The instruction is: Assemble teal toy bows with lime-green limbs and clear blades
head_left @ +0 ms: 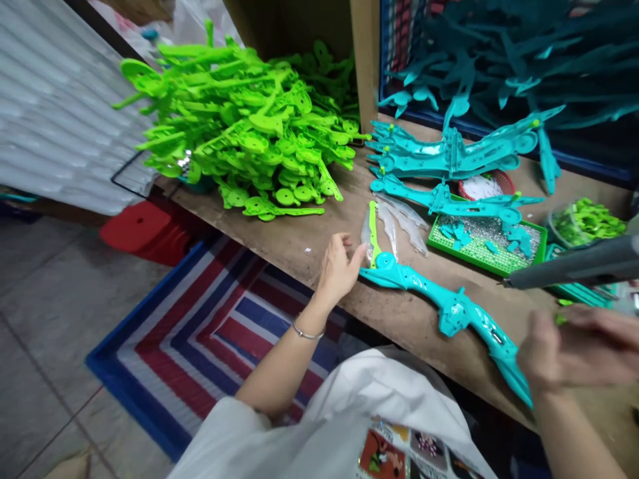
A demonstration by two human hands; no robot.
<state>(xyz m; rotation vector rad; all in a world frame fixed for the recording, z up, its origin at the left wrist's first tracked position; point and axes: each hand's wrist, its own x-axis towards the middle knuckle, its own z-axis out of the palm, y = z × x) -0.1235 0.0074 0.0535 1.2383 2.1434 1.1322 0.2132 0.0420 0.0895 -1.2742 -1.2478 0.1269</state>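
Note:
A long teal plastic toy bow piece [449,307] lies across the wooden bench [294,239] in front of me. My left hand [338,267] rests at its left end, fingers loosely curled and touching the round hub and a clear plastic bag [399,223] with a lime green strip [372,229]. My right hand [574,349] hovers over the bow's right end, blurred, fingers bent, with a small green bit near the fingertips. What it holds, if anything, I cannot make out.
A big heap of lime green plastic parts [249,126] fills the bench's left. Assembled teal bows [449,156] lie behind, beside a green tray [482,239] of small screws, a red bowl [482,186] and a grey power screwdriver [574,266]. A striped bag [200,332] sits on the floor.

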